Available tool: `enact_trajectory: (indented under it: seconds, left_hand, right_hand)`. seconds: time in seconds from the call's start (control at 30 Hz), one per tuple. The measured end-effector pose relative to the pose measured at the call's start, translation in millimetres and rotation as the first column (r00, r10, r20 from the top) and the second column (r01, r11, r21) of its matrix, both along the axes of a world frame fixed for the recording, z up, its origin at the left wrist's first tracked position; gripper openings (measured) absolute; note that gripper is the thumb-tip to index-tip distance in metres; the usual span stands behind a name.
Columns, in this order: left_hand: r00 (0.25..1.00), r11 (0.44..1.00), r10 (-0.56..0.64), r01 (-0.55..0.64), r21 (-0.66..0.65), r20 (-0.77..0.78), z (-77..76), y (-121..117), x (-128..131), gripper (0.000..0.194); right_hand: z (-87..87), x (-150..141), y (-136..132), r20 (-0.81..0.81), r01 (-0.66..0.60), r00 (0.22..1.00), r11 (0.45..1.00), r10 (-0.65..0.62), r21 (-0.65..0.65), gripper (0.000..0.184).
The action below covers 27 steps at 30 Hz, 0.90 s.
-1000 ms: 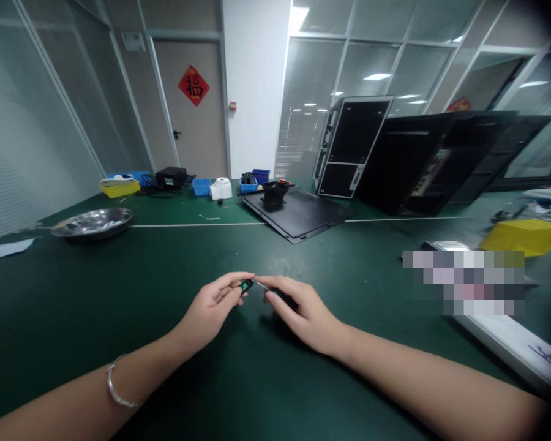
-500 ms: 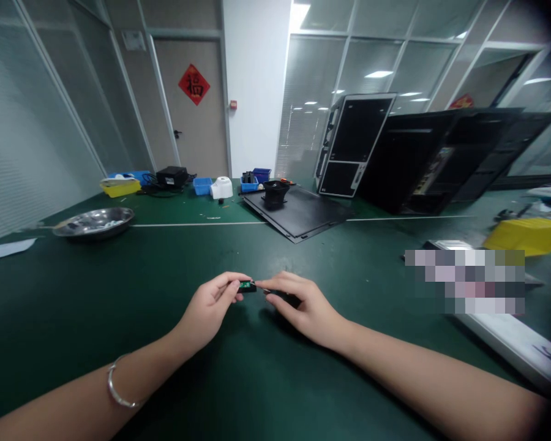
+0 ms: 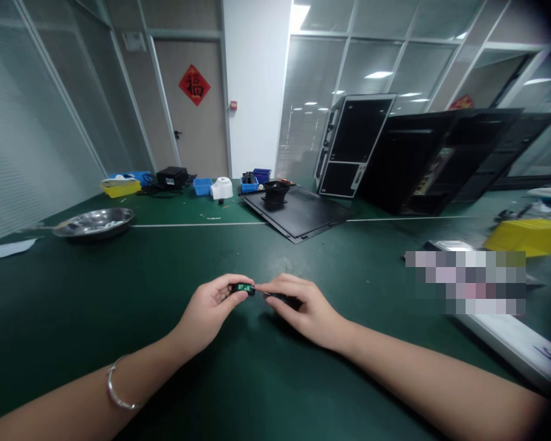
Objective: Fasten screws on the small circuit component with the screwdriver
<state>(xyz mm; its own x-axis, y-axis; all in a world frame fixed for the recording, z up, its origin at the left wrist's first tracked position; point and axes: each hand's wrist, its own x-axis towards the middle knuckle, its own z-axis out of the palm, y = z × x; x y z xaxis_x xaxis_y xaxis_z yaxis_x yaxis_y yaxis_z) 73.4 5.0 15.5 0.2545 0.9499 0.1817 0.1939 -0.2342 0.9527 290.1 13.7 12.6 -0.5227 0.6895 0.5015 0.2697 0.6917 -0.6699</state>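
Steel dish [image 3: 94,222]: far off on the green counter [image 3: 55,318], well left of my hands.
Left hand [image 3: 207,309]: thumb and fingers pinch the module, with a silver bangle [image 3: 117,387] on the wrist.
Module [image 3: 243,288]: small, black with a green circuit face, held just above the counter between my hands.
Right hand [image 3: 305,304]: clasps a slim dark tool [image 3: 280,299], its thin tip at the module's end.
Handling: I judge a light, level pinch and a steady tip work best.
Hidden: my fingers cover the tool's grip; I cannot tell whether the tip touches; a pixelated patch [image 3: 463,282] masks the right.
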Motion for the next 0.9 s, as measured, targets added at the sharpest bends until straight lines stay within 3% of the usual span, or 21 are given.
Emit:
enact_trajectory:
  seconds: [0.4, 0.9]
  left_hand:
    - [0.994, 0.993, -0.011, 0.024, -0.120, 0.113, 1.0, 1.9, 0.2, 0.023]
    - [0.988, 0.991, -0.016, 0.037, -0.132, 0.153, 1.0, 2.9, -0.2, 0.022]
  right_hand:
    - [1.6, 1.2, 0.9, -0.010, -0.035, 0.999, 0.999, 0.035, -0.024, 0.030]
    - [1.2, 0.6, 0.1, -0.050, -0.049, 0.998, 0.998, 0.048, -0.024, 0.030]
